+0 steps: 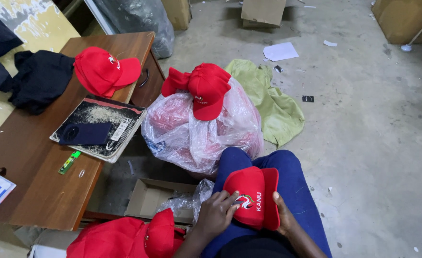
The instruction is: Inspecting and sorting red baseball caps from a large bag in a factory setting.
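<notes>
A red cap with a white and green emblem on its front lies on my lap, over blue trousers. My left hand rests on the cap's left side, fingers touching the emblem. My right hand grips the cap's right edge by the brim. Ahead of my knees a clear plastic bag stuffed with red caps sits on the floor, and two more red caps lie on top of it. A pile of red caps is at my lower left.
A brown wooden desk at left carries a red cap, dark cloth, a book with a dark phone on it and a green lighter. An open cardboard box, green cloth and scraps of paper lie on the concrete floor.
</notes>
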